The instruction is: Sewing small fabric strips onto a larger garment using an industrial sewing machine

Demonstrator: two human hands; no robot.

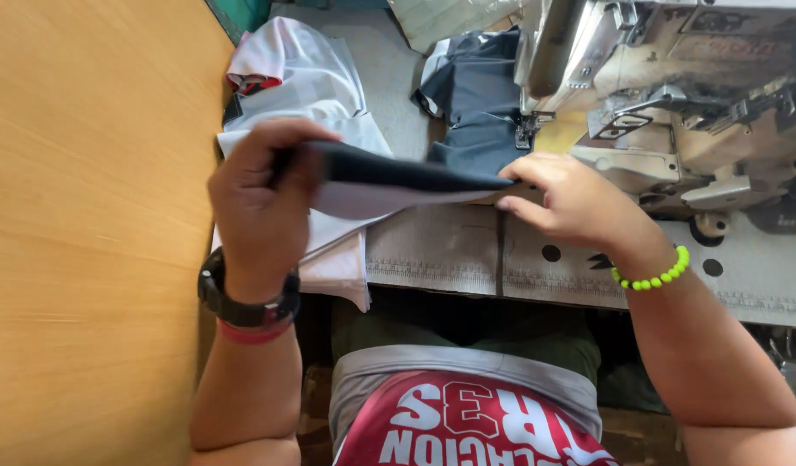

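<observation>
Dark cloth (398, 173), folded over a pale underside, stretches level between two hands at a sewing machine (674, 95). The left hand (264, 203) pinches one end, fingers curled tight over the fold; the right hand (575, 200) presses the other end flat, fingertips closed on it just below the needle. Behind the left grip lies a heap of white fabric (303, 78); beyond the right grip, a sewn dark piece (476, 95) trails off the machine
</observation>
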